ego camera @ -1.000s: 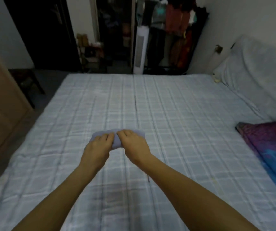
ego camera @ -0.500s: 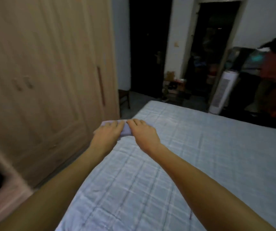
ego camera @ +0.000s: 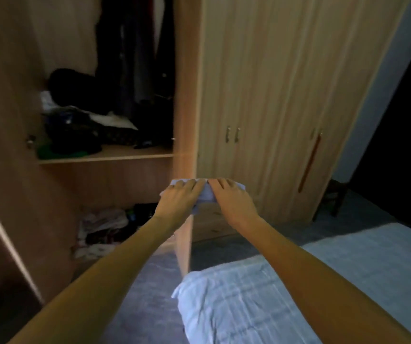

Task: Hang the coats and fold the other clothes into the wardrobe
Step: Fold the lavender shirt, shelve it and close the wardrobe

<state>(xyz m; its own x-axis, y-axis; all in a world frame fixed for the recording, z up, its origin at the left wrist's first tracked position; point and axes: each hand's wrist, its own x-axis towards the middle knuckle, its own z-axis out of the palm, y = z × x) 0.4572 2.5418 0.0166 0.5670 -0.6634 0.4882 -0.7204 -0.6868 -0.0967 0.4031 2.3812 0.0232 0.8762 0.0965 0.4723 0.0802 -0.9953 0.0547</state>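
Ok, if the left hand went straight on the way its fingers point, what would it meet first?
Probably the upright wooden panel beside the open shelf. The left hand, gripping the folded cloth, overlaps it in view, though depth is unclear.

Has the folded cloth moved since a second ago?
Yes. The cloth left the bed; the left hand and right hand hold it up before the wardrobe.

My left hand [ego camera: 178, 197] and right hand [ego camera: 231, 198] now carry the small folded pale-lilac cloth [ego camera: 206, 196] in the air, off the checked light-blue bed [ego camera: 249, 306] where it lay a second ago. I now face the open light-wood wardrobe [ego camera: 274, 95], seemingly close to it.
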